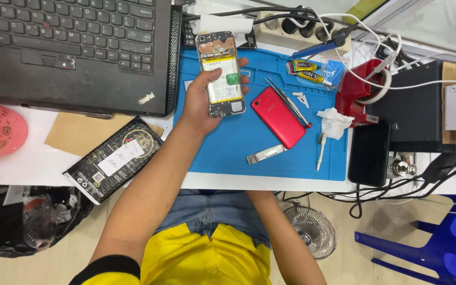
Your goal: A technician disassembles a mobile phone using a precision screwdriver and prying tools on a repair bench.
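White table carrying a blue repair mat, laptop sitting at the far left. Left hand gripping an opened phone, insides showing, hovering over the mat's far edge. Red back cover lying just beside, tweezers touching it. Right hand dipping under the table edge, grip impossible to tell.

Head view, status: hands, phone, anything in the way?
Left hand grips opened phone above blue mat. Right hand hidden under table edge. Red back cover and tweezers lie beside it.
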